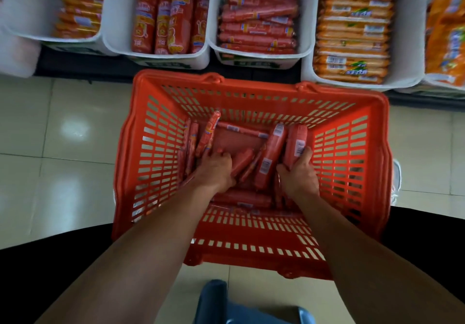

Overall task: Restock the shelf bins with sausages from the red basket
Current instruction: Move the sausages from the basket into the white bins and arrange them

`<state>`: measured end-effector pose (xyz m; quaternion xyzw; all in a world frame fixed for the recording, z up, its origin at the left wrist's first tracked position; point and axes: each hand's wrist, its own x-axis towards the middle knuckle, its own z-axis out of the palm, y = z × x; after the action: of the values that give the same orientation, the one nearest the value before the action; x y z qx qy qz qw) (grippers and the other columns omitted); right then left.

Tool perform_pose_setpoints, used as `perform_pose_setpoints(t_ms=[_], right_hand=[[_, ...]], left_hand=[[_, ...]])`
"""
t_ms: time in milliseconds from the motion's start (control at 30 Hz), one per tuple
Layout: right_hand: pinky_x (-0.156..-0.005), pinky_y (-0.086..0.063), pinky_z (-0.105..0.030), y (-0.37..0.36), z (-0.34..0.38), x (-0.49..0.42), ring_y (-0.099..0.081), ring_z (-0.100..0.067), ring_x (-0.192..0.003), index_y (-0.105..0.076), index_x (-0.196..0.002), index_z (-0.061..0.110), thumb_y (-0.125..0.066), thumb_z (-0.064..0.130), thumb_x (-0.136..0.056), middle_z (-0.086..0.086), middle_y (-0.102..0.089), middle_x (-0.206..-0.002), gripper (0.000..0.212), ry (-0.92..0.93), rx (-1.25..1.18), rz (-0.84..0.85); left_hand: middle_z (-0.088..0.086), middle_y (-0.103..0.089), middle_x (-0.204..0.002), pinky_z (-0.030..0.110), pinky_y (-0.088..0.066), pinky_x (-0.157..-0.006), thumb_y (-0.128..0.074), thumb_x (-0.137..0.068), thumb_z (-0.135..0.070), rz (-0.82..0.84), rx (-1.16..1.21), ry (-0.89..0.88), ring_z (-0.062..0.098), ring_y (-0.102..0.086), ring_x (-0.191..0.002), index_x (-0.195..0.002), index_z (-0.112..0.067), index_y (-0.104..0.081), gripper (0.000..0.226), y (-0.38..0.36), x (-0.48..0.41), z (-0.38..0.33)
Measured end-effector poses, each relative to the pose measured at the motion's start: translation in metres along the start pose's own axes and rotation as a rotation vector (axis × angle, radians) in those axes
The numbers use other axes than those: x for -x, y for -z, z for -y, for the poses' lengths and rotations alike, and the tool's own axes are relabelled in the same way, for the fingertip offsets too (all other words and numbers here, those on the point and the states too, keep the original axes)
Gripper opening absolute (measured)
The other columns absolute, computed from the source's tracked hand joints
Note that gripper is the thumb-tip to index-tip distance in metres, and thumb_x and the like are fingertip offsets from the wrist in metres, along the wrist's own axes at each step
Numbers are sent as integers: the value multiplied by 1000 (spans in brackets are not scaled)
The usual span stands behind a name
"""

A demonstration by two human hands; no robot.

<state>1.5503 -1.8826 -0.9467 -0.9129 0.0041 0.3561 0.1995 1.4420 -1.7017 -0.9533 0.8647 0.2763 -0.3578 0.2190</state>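
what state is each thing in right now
red basket, on the floor, sausages loose inside
left hand, in the basket, gripping a thin sausage
right hand, in the basket, gripping a thick sausage
shelf bins, stocked with packs

Bare forearms, blue trousers

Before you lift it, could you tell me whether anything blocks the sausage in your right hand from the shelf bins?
Nothing visible does. The right hand grips a sausage in the open-topped red basket; only its far rim lies before the open white bins.
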Motion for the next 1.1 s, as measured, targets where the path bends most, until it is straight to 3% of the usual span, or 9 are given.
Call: perform_pose_setpoints(t_ms=[133,233,400,467,600,700,800,1000,1100], right_hand=[[-94,-48,-44,20,-1,12,-60,-41,-112,-29,-148,23,-65,53,-80,-17,-63,-123,83,-41,-81,31],[-95,-50,-41,40,3,29,-63,-35,-109,-46,-139,24,-65,64,-62,-11,-67,-121,89,-31,-113,127],[-92,-49,-36,72,27,68,-64,-30,-110,-50,-136,24,-66,58,-64,-4,-66,-124,82,140,-81,191],[-88,-47,-32,86,44,86,-63,-29,-111,-51,-137,24,-73,45,-73,-4,-65,-124,71,210,-59,208],[-76,-48,-30,110,78,112,-66,-25,-89,-59,-120,23,-72,31,-71,-1,-69,-94,52,285,-36,218],[-76,-48,-30,122,101,128,-65,-22,-86,-55,-123,24,-74,28,-73,1,-67,-96,54,359,-51,199],[-80,-44,-29,126,121,136,-63,-23,-96,-50,-135,23,-76,30,-77,2,-64,-106,64,443,-70,175],[-78,-39,-27,119,157,118,-59,-18,-93,-42,-142,26,-73,34,-84,4,-63,-113,66,519,-84,179],[-79,-41,-27,112,178,96,-59,-18,-93,-34,-148,29,-71,35,-86,5,-60,-112,72,534,-77,159]], left_hand=[[17,-47,-140,42,-42,-104,-74,-77,-40,57,140,12,39,-48,-128,-143,-11,-39,80,4,19,-3],[14,-50,-138,40,-47,-98,-74,-75,-38,13,123,-5,37,-55,-122,-141,-15,-41,77,24,43,1],[15,-40,-151,36,-40,-107,-76,-75,-46,-101,123,-4,33,-47,-133,-147,-17,-40,86,78,96,10],[14,-46,-147,33,-39,-107,-76,-74,-48,-157,128,-4,32,-47,-134,-145,-17,-42,85,102,121,15],[10,-59,-131,31,-44,-99,-79,-70,-39,-245,175,23,29,-56,-120,-137,-17,-52,76,146,160,29],[5,-62,-124,29,-46,-88,-80,-72,-33,-322,273,37,26,-60,-111,-132,-17,-54,67,173,177,41],[5,-64,-114,29,-46,-80,-81,-73,-31,-425,325,91,28,-63,-104,-123,-15,-58,57,200,177,54],[10,-63,-108,39,-54,-81,-81,-69,-33,-551,459,157,27,-65,-89,-117,-15,-56,56,244,129,76],[8,-64,-107,42,-56,-81,-82,-71,-34,-630,529,160,28,-66,-91,-117,-15,-56,55,264,89,83]])
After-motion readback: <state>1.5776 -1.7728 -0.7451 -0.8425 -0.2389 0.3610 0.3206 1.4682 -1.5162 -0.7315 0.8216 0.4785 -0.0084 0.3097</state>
